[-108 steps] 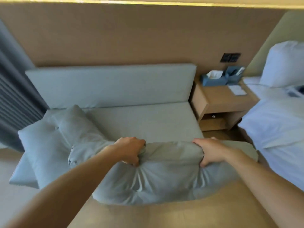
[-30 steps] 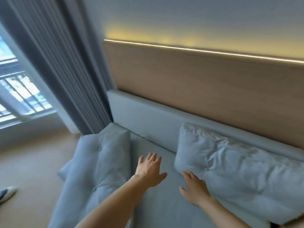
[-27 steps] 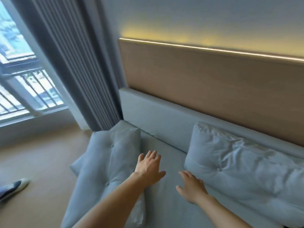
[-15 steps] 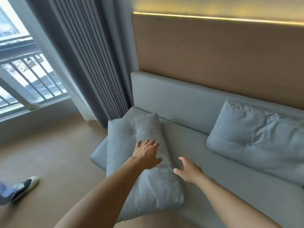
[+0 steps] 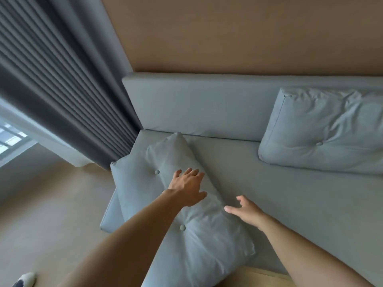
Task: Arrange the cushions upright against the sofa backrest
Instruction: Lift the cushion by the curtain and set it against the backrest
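With one cushion (image 5: 323, 131) already propped against the backrest (image 5: 196, 108) at right, you now reach both unclenched hands, left hand (image 5: 187, 188) and right hand (image 5: 245, 212), over the flat cushion (image 5: 186, 224) at lower center, nothing grasped yet.

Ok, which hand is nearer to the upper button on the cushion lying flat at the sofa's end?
Left. The left hand is spread over the flat cushion, fingertips just right of the upper button. The right hand hovers open at the cushion's right edge, farther from it.
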Motion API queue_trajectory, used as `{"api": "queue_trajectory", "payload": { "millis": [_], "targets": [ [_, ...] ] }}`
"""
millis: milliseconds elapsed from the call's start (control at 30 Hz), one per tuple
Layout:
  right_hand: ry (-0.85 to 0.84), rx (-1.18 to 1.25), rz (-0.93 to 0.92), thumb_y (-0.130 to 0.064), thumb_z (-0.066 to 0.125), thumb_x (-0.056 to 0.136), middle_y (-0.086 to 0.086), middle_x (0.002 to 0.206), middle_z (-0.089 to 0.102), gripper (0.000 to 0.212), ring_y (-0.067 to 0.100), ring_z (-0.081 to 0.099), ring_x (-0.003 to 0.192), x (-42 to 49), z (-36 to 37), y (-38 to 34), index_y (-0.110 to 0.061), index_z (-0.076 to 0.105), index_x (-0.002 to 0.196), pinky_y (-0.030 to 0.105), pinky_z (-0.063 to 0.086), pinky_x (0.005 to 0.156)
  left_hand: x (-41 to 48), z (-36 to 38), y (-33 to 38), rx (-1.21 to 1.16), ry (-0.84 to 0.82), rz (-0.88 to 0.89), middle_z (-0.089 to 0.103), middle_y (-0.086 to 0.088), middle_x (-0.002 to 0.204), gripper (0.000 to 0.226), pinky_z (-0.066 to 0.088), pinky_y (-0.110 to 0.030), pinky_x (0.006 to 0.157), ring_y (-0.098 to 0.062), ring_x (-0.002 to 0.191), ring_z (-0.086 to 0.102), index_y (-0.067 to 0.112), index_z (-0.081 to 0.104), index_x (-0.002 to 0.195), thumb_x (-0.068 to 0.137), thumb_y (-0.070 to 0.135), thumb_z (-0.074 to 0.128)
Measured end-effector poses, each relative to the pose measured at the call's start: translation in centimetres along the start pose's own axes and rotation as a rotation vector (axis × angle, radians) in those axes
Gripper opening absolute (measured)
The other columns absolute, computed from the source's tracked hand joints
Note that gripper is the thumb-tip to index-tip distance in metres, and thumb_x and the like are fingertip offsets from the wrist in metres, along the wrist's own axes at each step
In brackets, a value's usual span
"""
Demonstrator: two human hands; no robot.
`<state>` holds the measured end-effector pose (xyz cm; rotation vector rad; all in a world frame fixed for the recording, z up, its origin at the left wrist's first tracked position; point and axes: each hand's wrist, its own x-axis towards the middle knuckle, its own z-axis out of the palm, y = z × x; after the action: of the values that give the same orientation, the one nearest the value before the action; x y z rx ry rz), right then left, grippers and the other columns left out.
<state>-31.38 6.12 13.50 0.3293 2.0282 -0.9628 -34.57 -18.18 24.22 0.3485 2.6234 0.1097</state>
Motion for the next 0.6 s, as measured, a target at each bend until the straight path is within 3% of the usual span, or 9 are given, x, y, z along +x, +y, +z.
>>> {"api": "queue_trajectory", "payload": {
  "millis": [67,200,233,333,467,600],
  "targets": [
    [-0.037,0.066,0.04,-0.068,0.08,0.072,0.011,0.164,0.032,0.116,0.026,0.039,0.146,3.8,0.8,-0.1,-0.018,0.023,0.159,0.039,0.033,0.117,2.9,0.5,-1.9,0.011,-0.03,0.03,0.031,-0.001,0.167,0.075,0.013,-0.05,0.124,-0.023,0.153,0.024,0.022,0.031,0.16,0.098,0.055,0.056],
    [-0.131,0.1,0.133,-0.086,0.084,0.035,0.007,0.164,0.033,0.158,0.025,0.038,0.147,11.2,3.1,1.1,-0.02,0.017,0.162,0.041,0.035,0.118,8.0,1.9,-5.5,-0.019,-0.087,0.054,0.025,0.001,0.169,0.077,0.011,-0.047,0.126,-0.02,0.156,0.018,0.024,0.027,0.161,0.098,0.056,0.057],
    [-0.159,0.092,0.138,-0.084,0.086,0.034,0.005,0.161,0.038,0.158,0.025,0.04,0.145,12.7,3.6,1.2,-0.017,0.021,0.161,0.037,0.036,0.117,9.4,2.4,-6.4,-0.02,-0.103,0.061,0.023,0.002,0.17,0.078,0.011,-0.047,0.126,-0.019,0.157,0.015,0.025,0.026,0.162,0.098,0.056,0.057],
    [-0.196,0.064,0.085,-0.066,0.096,0.046,-0.004,0.145,0.051,0.128,0.021,0.045,0.139,15.5,4.9,1.8,-0.018,0.04,0.151,0.025,0.033,0.107,12.8,4.0,-8.5,-0.027,-0.15,0.09,0.02,0.002,0.171,0.079,0.01,-0.047,0.126,-0.019,0.157,0.012,0.026,0.023,0.163,0.098,0.058,0.056],
    [-0.158,0.144,0.012,-0.073,0.096,0.025,-0.011,0.141,0.055,0.136,0.014,0.049,0.134,18.5,7.0,4.1,-0.026,0.046,0.143,0.031,0.034,0.115,16.1,5.3,-10.4,0.012,-0.219,0.14,0.018,0.002,0.172,0.082,0.009,-0.046,0.127,-0.018,0.158,0.011,0.027,0.02,0.163,0.097,0.059,0.056],
    [-0.11,0.193,-0.051,-0.052,0.103,0.032,-0.014,0.134,0.062,0.119,0.004,0.057,0.124,17.7,8.1,3.4,-0.031,0.05,0.136,0.033,0.04,0.115,21.0,4.9,-11.0,0.228,-0.338,0.301,0.013,-0.004,0.172,0.109,0.011,-0.045,0.126,-0.021,0.157,0.011,0.018,0.013,0.164,0.084,0.064,0.071]
  ]
}}
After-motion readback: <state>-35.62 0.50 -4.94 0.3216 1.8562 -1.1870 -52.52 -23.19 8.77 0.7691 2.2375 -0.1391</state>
